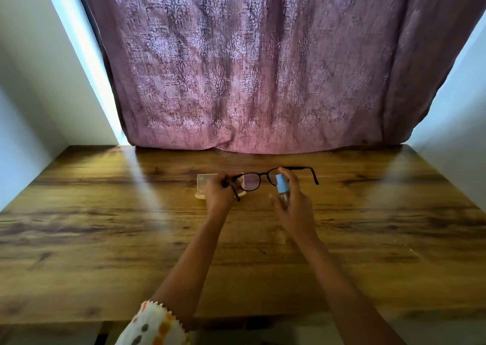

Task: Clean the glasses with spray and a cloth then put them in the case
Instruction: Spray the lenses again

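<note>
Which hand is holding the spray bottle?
The right hand; it grips the blue-topped spray bottle, while the left hand holds the glasses by one side.

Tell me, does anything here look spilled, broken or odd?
Nothing stands out. The left hand holds the glasses, the right hand holds the bottle beside them, and the case lies on the table; no spill shows.

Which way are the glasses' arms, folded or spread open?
Spread open: one arm of the glasses juts out past the right hand holding the spray bottle; the other angles down below the left hand gripping them.
</note>
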